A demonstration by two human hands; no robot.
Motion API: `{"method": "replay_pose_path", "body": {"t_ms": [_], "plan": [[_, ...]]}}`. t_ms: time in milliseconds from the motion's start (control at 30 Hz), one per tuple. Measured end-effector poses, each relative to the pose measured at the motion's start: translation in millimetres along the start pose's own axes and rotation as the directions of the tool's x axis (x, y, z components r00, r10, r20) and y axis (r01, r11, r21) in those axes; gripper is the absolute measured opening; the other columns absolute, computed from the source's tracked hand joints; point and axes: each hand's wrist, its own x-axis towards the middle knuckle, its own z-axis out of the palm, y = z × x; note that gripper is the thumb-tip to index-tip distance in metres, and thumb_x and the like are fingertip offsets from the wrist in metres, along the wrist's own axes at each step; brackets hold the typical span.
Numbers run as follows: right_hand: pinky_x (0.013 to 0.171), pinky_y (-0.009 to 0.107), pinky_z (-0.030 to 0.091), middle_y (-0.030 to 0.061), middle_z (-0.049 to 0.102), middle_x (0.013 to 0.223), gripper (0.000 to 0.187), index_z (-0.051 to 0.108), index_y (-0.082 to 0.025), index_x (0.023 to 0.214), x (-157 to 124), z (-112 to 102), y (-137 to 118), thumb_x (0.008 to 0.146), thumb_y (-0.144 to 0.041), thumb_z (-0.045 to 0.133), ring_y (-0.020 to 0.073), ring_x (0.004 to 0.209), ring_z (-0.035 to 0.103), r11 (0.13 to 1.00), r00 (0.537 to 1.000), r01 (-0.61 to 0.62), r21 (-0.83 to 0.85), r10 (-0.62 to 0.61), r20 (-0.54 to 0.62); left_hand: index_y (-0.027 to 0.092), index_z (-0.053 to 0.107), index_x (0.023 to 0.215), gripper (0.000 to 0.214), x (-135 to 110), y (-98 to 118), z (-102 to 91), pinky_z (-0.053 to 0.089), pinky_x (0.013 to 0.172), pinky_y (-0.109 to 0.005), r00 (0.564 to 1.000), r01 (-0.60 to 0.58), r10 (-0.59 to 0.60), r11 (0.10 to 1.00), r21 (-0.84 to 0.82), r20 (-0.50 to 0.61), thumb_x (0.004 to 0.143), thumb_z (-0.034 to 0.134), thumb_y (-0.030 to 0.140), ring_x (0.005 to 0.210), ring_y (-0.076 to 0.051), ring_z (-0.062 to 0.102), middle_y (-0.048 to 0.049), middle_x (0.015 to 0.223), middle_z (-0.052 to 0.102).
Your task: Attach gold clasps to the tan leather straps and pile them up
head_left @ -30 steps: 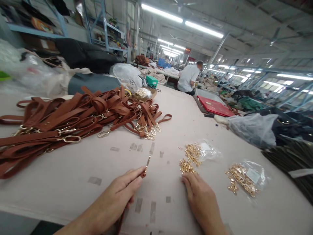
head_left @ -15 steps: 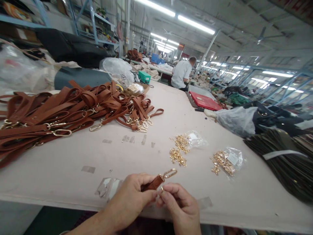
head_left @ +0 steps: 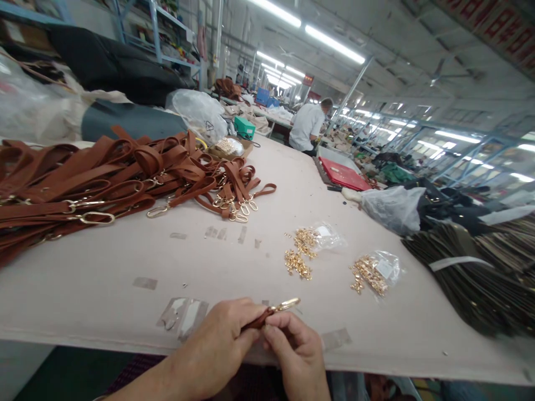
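Observation:
Near the table's front edge, my left hand (head_left: pixel 228 334) is closed around a brown leather strap (head_left: pixel 259 321). A gold oval clasp (head_left: pixel 287 304) sticks out from the strap's end, pointing to the right and away from me. Against the strap's near side, the fingers of my right hand (head_left: pixel 295 345) are pinched together; the small gold metal piece seen in them earlier is now hidden. Beyond my hands lie a loose pile of small gold fittings (head_left: pixel 298 264) and another heap (head_left: pixel 306 241) spilling from a clear bag (head_left: pixel 329 236).
A second bag of gold pieces (head_left: pixel 371 273) lies to the right. Brown straps with clasps (head_left: pixel 125 184) cover the table's left side. Dark layered pieces (head_left: pixel 463 278) are stacked at the right edge. A red tray (head_left: pixel 343 172) and a seated person (head_left: pixel 307 127) are farther back.
My right fingers have brought the small gold piece against the strap, where it is no longer visible. The strap and clasp have turned more edge-on. The view has shifted slightly.

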Motion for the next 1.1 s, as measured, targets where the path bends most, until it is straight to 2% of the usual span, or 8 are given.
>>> {"method": "replay_pose_path", "body": {"t_ms": [233, 433, 533, 600, 667, 800, 967, 1100], "plan": [[0.060, 0.024, 0.048, -0.0027, 0.064, 0.067, 0.029, 0.057, -0.020, 0.073, -0.3, 5.1, 16.9, 0.071, -0.039, 0.079, 0.0126, 0.061, 0.058, 0.982, 0.993, 0.057, 0.182, -0.038, -0.107, 0.030, 0.072, 0.102, 0.027, -0.4, -11.6, 3.5, 0.049, 0.079, -0.022, 0.993, -0.118, 0.117, 0.993, 0.028, 0.032, 0.097, 0.047, 0.026, 0.085, -0.017, 0.067, 0.0009, 0.093, 0.073], [0.063, 0.024, 0.049, -0.0013, 0.065, 0.073, 0.019, 0.056, -0.021, 0.077, -0.8, 2.1, 17.9, 0.079, -0.035, 0.070, 0.0139, 0.066, 0.060, 0.986, 0.972, 0.164, 0.018, -0.159, -0.175, 0.037, 0.067, 0.122, 0.034, 6.0, -10.2, 12.1, 0.053, 0.085, -0.024, 0.977, -0.212, 0.212, 0.977, 0.009, 0.004, 0.096, 0.048, 0.028, 0.090, -0.019, 0.069, -0.0003, 0.104, 0.075], [0.062, 0.024, 0.049, -0.0007, 0.066, 0.072, 0.018, 0.059, -0.021, 0.080, 10.4, -27.6, 6.3, 0.083, -0.038, 0.064, 0.0148, 0.066, 0.061, 0.961, 0.969, 0.174, -0.216, -0.206, -0.134, 0.037, 0.064, 0.128, 0.037, 14.0, -9.4, 14.9, 0.056, 0.078, -0.025, 0.986, -0.169, 0.169, 0.985, -0.030, -0.002, 0.097, 0.046, 0.032, 0.071, -0.017, 0.067, 0.0001, 0.095, 0.075], [0.063, 0.025, 0.050, 0.0019, 0.069, 0.076, 0.024, 0.062, -0.020, 0.087, 23.4, -65.1, -0.4, 0.086, -0.044, 0.059, 0.0167, 0.069, 0.064, 0.859, 0.947, 0.130, -0.495, -0.255, -0.195, 0.036, 0.062, 0.130, 0.038, 17.8, -13.5, 16.5, 0.057, 0.071, -0.024, 0.993, -0.114, 0.113, 0.993, -0.042, -0.032, 0.095, 0.047, 0.036, 0.071, -0.019, 0.067, -0.0003, 0.091, 0.075], [0.067, 0.028, 0.052, 0.0057, 0.073, 0.083, 0.031, 0.063, -0.019, 0.097, 38.5, -109.6, -3.4, 0.088, -0.047, 0.053, 0.0196, 0.074, 0.068, 0.632, 0.878, 0.001, -0.775, -0.371, -0.302, 0.036, 0.064, 0.129, 0.040, 19.0, -20.5, 18.3, 0.058, 0.077, -0.027, 0.995, -0.050, 0.046, 0.997, -0.052, -0.086, 0.091, 0.053, 0.042, 0.092, -0.024, 0.069, -0.0015, 0.104, 0.075], [0.072, 0.034, 0.047, 0.0113, 0.072, 0.091, 0.029, 0.064, -0.018, 0.102, 64.9, -178.2, 1.7, 0.088, -0.038, 0.048, 0.0251, 0.082, 0.066, 0.431, 0.813, -0.154, -0.889, -0.457, -0.362, 0.039, 0.070, 0.121, 0.039, 18.5, -32.5, 21.8, 0.044, 0.107, -0.042, 0.964, 0.114, -0.142, 0.985, -0.129, -0.225, 0.086, 0.055, 0.051, 0.127, -0.033, 0.053, 0.0022, 0.132, 0.065], [0.069, 0.035, 0.042, 0.0116, 0.069, 0.080, 0.029, 0.068, -0.018, 0.099, 80.8, -197.8, 10.5, 0.087, -0.036, 0.048, 0.0264, 0.075, 0.061, 0.289, 0.819, -0.200, -0.936, -0.475, -0.322, 0.032, 0.074, 0.115, 0.038, 28.0, -30.9, 20.0, 0.053, 0.091, -0.039, 0.987, 0.129, -0.146, 0.970, -0.204, -0.072, 0.082, 0.061, 0.047, 0.112, -0.033, 0.061, -0.0027, 0.116, 0.073], [0.070, 0.038, 0.044, 0.0111, 0.070, 0.079, 0.030, 0.070, -0.021, 0.093, 88.6, -204.5, 10.0, 0.083, -0.040, 0.049, 0.0279, 0.075, 0.063, 0.325, 0.832, -0.201, -0.924, -0.441, -0.337, 0.023, 0.072, 0.108, 0.031, 33.1, -16.7, 18.0, 0.048, 0.085, -0.034, 0.972, 0.236, -0.225, 0.920, -0.314, 0.071, 0.085, 0.058, 0.039, 0.093, -0.024, 0.063, -0.0028, 0.099, 0.073]]}}
